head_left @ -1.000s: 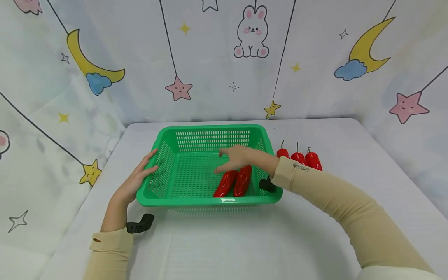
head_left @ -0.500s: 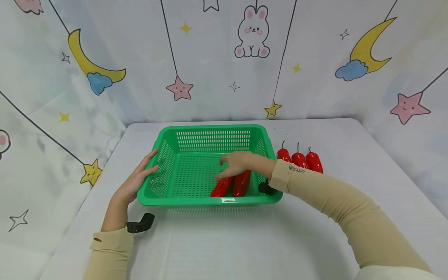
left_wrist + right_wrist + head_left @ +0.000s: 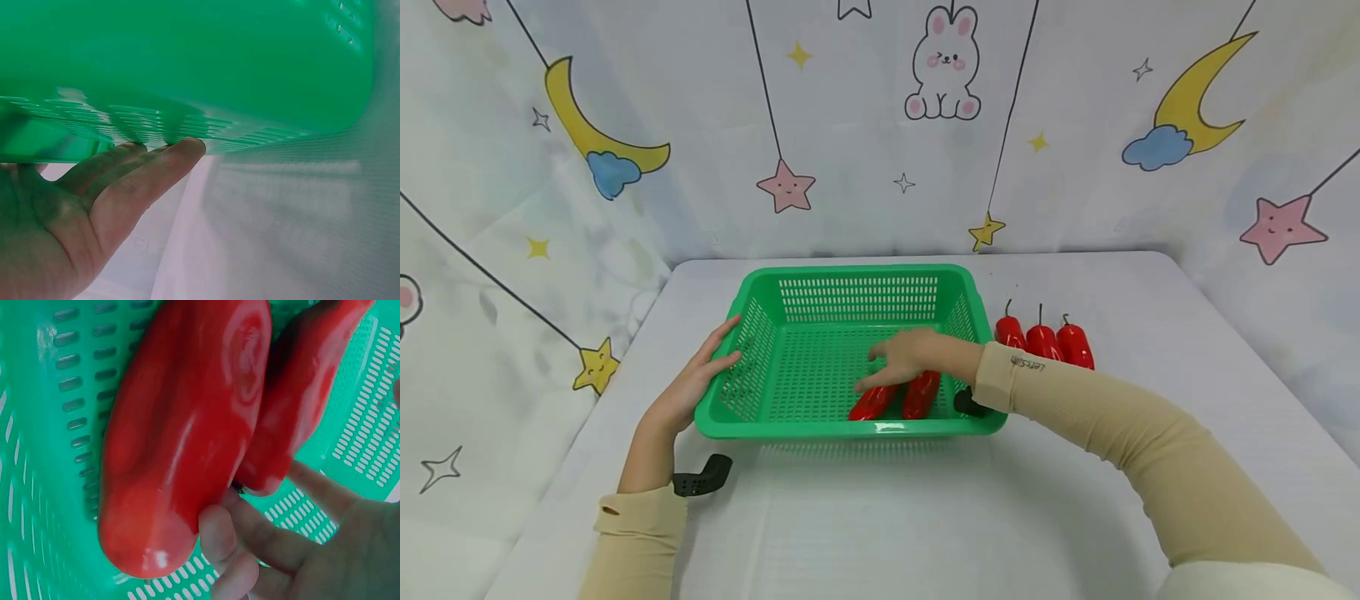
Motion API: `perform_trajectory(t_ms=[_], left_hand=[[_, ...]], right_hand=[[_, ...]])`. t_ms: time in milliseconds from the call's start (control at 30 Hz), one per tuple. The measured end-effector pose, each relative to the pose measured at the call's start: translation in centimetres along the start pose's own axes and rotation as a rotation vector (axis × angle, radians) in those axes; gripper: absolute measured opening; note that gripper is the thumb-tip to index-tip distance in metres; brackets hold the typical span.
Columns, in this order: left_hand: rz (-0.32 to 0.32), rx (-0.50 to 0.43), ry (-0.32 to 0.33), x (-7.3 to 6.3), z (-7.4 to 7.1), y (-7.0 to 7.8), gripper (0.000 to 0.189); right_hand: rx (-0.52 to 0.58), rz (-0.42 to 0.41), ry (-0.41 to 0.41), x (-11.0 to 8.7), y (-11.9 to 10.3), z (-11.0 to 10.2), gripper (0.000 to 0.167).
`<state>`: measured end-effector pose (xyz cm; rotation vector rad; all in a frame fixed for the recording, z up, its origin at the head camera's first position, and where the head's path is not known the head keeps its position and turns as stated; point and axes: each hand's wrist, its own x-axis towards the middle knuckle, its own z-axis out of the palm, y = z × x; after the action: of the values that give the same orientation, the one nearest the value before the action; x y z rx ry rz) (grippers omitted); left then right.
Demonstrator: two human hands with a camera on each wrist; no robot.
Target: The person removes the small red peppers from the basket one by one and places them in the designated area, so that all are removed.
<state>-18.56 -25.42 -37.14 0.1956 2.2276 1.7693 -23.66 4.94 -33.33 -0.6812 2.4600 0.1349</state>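
Right grip (image 3: 908,357) by left pepper (image 3: 874,403); long axis diagonal, tip near-left.

Since second ago, we see right hand (image 3: 904,360) nearer front rim of green basket (image 3: 820,431), covering more of right red pepper (image 3: 921,397). Left red pepper (image 3: 872,403) slants more, near end shifted leftward. Right sleeve (image 3: 1067,404) lower, exposing more of three red peppers (image 3: 1042,342) outside.

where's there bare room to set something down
Free: the left half of the green perforated plastic basket, between its left wall and the right hand; the white tabletop in front of the basket; and tabletop right of three stemmed glossy red peppers. Crowded: the basket's near right, holding two long red peppers by that hand.
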Motion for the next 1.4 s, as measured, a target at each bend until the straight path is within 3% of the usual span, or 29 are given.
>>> perform_trajectory(t_ms=[200,467,700,1033,1233,1400], left_hand=[[-0.003,-0.010,-0.001,0.0,0.0,-0.1,0.057],[-0.002,-0.018,-0.005,0.0,-0.1,-0.1,0.057],[-0.007,-0.018,-0.004,0.0,-0.1,-0.1,0.057],[-0.007,-0.015,-0.002,0.2,0.0,-0.4,0.056],[-0.006,-0.016,-0.003,0.2,0.0,-0.3,0.057],[-0.006,-0.014,-0.001,0.2,-0.1,-0.3,0.057]], right_hand=[[-0.025,0.007,-0.018,0.5,-0.3,0.3,0.081],[-0.005,-0.048,0.035,1.0,-0.4,0.4,0.081],[-0.063,0.015,0.005,1.3,-0.8,1.1,0.089],[-0.153,0.068,0.024,2.2,-1.4,2.0,0.102],[-0.067,0.049,0.064,2.6,-1.3,2.2,0.103],[0.075,-0.019,0.081,2.8,-1.1,2.1,0.091]])
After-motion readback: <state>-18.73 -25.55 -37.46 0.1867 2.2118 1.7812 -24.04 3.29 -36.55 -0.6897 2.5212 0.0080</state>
